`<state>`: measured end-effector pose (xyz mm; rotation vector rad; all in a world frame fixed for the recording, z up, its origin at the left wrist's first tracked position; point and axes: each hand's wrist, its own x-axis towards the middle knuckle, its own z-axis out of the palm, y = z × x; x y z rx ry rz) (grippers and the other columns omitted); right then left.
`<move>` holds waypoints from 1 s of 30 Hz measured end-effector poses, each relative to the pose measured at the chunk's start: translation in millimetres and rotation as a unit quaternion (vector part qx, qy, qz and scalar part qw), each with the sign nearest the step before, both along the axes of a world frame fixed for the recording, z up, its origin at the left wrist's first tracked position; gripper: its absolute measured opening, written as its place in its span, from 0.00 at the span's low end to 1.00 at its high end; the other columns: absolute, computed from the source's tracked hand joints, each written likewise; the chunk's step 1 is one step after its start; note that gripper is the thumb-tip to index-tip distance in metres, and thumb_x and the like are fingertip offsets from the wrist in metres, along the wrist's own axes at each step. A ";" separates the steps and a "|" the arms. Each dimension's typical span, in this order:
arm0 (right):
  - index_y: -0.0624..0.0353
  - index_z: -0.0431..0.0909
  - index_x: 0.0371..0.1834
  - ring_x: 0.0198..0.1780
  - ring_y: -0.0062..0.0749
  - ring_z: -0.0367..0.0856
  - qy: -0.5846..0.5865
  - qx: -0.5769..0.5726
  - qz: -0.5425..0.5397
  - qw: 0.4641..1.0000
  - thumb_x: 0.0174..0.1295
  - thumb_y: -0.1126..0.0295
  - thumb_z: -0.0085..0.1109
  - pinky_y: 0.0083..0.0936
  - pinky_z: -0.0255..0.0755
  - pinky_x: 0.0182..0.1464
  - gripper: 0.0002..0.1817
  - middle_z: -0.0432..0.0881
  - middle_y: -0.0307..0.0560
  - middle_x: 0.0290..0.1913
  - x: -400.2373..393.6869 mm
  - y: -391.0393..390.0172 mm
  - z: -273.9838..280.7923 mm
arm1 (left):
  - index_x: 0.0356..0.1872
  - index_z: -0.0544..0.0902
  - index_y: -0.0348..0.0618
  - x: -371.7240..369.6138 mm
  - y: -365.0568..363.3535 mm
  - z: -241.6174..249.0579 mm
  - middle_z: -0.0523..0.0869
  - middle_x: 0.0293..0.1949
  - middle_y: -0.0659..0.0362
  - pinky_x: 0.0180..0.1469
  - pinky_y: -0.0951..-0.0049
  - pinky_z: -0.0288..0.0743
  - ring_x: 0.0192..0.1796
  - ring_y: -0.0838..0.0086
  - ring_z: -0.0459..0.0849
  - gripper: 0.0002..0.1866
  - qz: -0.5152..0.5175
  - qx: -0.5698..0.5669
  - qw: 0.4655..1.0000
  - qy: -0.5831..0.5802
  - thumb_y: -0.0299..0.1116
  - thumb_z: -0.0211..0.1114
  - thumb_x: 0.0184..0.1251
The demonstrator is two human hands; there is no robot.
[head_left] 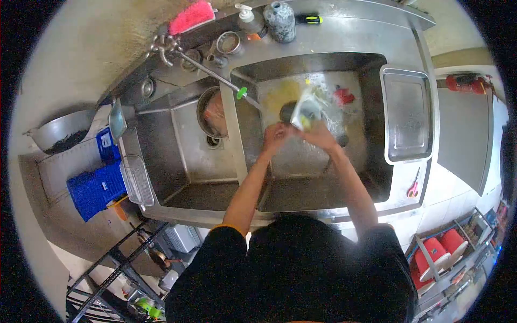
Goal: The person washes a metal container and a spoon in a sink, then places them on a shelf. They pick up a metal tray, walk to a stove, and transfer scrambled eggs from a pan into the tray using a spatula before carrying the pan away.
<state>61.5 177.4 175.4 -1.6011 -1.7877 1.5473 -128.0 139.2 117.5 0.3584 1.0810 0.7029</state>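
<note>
Both hands are over the right basin of a steel sink [377,177]. My right hand [319,137] grips a white, square-looking container [308,107], tilted and smeared by motion, with something yellow-green at its opening. Close beside it, my left hand [276,137] has its fingers curled; whether they touch the container or hold something small I cannot make out. A dark round thing [288,112] shows just behind the hands, partly covered by the container. Red scraps [343,97] and a yellowish patch [288,91] lie on the wet basin floor. The faucet spout [215,75] reaches in from the left.
In the left basin stands a round pot [203,110] with a pinkish packet [216,113]. A steel tray [408,153] rests on the right ledge, with pink-handled scissors [413,189] below it. Along the back are a pump bottle [250,21], a grey bottle [280,24] and a pink cloth [192,17].
</note>
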 end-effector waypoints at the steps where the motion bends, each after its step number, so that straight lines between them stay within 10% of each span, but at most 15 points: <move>1: 0.66 0.74 0.46 0.44 0.52 0.77 -0.045 0.024 0.044 0.998 0.58 0.53 0.56 0.39 0.71 0.47 0.24 0.78 0.61 0.42 -5.2 0.2 25.8 | 0.54 0.70 0.43 -11.1 -4.9 -28.8 0.74 0.54 0.55 0.47 0.65 0.74 0.49 0.63 0.76 0.27 -0.126 0.103 0.984 0.067 0.34 0.68 0.53; 3: 0.66 0.75 0.46 0.45 0.57 0.77 -0.122 0.060 0.078 0.988 0.56 0.56 0.59 0.41 0.71 0.47 0.23 0.77 0.66 0.42 -21.0 1.1 57.0 | 0.58 0.68 0.44 -11.3 -8.8 -37.5 0.72 0.58 0.55 0.50 0.62 0.73 0.53 0.61 0.76 0.29 -0.278 0.317 0.860 0.287 0.33 0.67 0.54; 5: 0.64 0.75 0.46 0.46 0.56 0.76 -0.130 0.117 0.133 0.975 0.53 0.62 0.59 0.41 0.71 0.48 0.21 0.77 0.63 0.42 -18.5 0.2 38.6 | 0.60 0.67 0.44 13.0 -13.7 8.5 0.71 0.59 0.55 0.54 0.58 0.70 0.56 0.58 0.74 0.30 -0.180 0.300 0.843 0.409 0.37 0.67 0.55; 7: 0.63 0.75 0.47 0.47 0.55 0.76 -0.134 0.187 0.194 0.954 0.51 0.68 0.59 0.42 0.71 0.48 0.19 0.78 0.61 0.42 -14.5 -1.1 11.3 | 0.61 0.65 0.47 14.5 10.6 57.6 0.70 0.60 0.53 0.58 0.47 0.63 0.58 0.55 0.71 0.36 0.064 0.043 0.997 0.014 0.55 0.60 0.55; 10: 0.61 0.74 0.47 0.50 0.53 0.74 -0.173 0.313 0.221 0.908 0.45 0.75 0.57 0.43 0.69 0.50 0.20 0.78 0.57 0.43 -1.1 -16.0 -31.4 | 0.62 0.64 0.50 -4.8 25.4 65.0 0.73 0.55 0.53 0.56 0.43 0.66 0.57 0.56 0.72 0.37 0.255 -0.211 0.892 -0.310 0.62 0.59 0.56; 13: 0.62 0.72 0.49 0.54 0.54 0.71 -0.204 0.141 0.269 0.931 0.44 0.75 0.58 0.44 0.66 0.54 0.23 0.76 0.57 0.46 0.9 -21.0 -47.8 | 0.54 0.72 0.51 14.9 22.8 63.4 0.74 0.48 0.56 0.46 0.55 0.75 0.44 0.59 0.78 0.30 0.071 -0.155 0.984 0.043 0.54 0.67 0.52; 17: 0.63 0.69 0.51 0.52 0.52 0.72 0.037 0.093 0.185 0.978 0.46 0.68 0.62 0.43 0.64 0.56 0.26 0.75 0.59 0.47 -5.5 -36.4 -52.8 | 0.62 0.59 0.49 35.6 -3.5 -71.5 0.72 0.52 0.54 0.47 0.53 0.72 0.50 0.59 0.74 0.42 0.100 -0.154 0.983 0.025 0.49 0.71 0.48; 20: 0.65 0.68 0.51 0.49 0.49 0.72 0.028 -0.034 0.083 0.996 0.52 0.58 0.62 0.40 0.64 0.55 0.28 0.74 0.60 0.47 -9.1 -44.4 -12.3 | 0.63 0.56 0.46 41.2 -11.0 -72.3 0.67 0.58 0.52 0.52 0.54 0.69 0.58 0.58 0.69 0.45 0.098 -0.180 0.973 0.108 0.47 0.73 0.47; 22: 0.67 0.67 0.51 0.48 0.50 0.72 0.429 -0.359 -0.262 0.787 0.59 0.56 0.56 0.38 0.65 0.53 0.26 0.74 0.60 0.46 -18.1 -58.9 -64.5 | 0.64 0.55 0.43 64.3 -1.7 17.4 0.61 0.62 0.48 0.56 0.58 0.67 0.62 0.58 0.65 0.47 0.171 0.000 0.947 0.272 0.46 0.74 0.45; 24: 0.67 0.71 0.46 0.47 0.45 0.72 0.240 -0.139 -0.261 0.925 0.64 0.56 0.48 0.36 0.64 0.52 0.21 0.76 0.54 0.45 -32.3 -54.4 -51.6 | 0.63 0.56 0.43 66.1 4.5 41.1 0.63 0.59 0.47 0.55 0.63 0.67 0.60 0.59 0.66 0.46 0.261 0.060 0.952 0.147 0.44 0.74 0.45; 25: 0.66 0.73 0.43 0.46 0.44 0.73 0.134 -0.101 -0.089 0.982 0.65 0.56 0.48 0.35 0.65 0.51 0.20 0.77 0.50 0.45 -24.9 -43.4 -34.1 | 0.63 0.55 0.44 65.7 4.4 39.0 0.65 0.57 0.49 0.54 0.63 0.68 0.57 0.60 0.68 0.45 0.287 0.032 0.942 0.168 0.41 0.73 0.47; 27: 0.64 0.76 0.36 0.40 0.42 0.76 0.062 0.087 0.051 0.993 0.64 0.54 0.50 0.36 0.69 0.44 0.20 0.78 0.46 0.43 -26.9 -47.6 -36.3 | 0.64 0.53 0.47 62.2 3.4 26.2 0.67 0.53 0.51 0.52 0.63 0.70 0.53 0.61 0.71 0.44 0.330 -0.005 0.922 0.203 0.37 0.71 0.49; 30: 0.64 0.76 0.36 0.37 0.43 0.76 0.202 -0.118 -0.071 0.970 0.63 0.55 0.53 0.37 0.70 0.40 0.20 0.79 0.47 0.40 -29.9 -35.9 -11.8 | 0.65 0.49 0.51 56.0 -26.8 -22.7 0.69 0.51 0.54 0.51 0.62 0.71 0.50 0.64 0.74 0.42 0.361 0.021 0.930 0.061 0.32 0.68 0.53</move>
